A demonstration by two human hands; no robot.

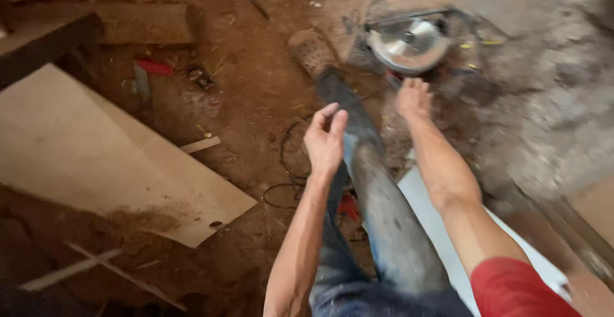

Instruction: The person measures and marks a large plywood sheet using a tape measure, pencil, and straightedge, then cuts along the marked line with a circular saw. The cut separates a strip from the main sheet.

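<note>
Here, a person looks down at a dirt floor (256, 87) strewn with sawdust and offcuts. Their right hand (414, 98) stretches forward toward a circular saw (409, 43) that lies on its side on the ground, its round silver blade facing up. The hand is just short of the saw, near its lower edge; its fingers look loosely together, but motion blur hides whether they touch the tool. The left hand (325, 139) hovers in the air over the person's outstretched leg (377, 189), empty, its fingers (334, 119) slightly curled and apart. The leg, in dusty jeans, ends in a brown perforated shoe (311, 52) just left of the saw.

A thin black cord (284, 163) loops across the floor beside the leg. To the left lies a large pale board (96, 157) with sawdust heaped on its near edge, and a small wood strip (200, 144) sits near its corner. A red-handled tool (148, 71) rests farther back, beside a thick wooden beam (141, 23). A white panel (441, 227) shows under the right arm.

Judging by the scene, the saw is not yet picked up: the reach is under way, and grasping and lifting remain.
</note>
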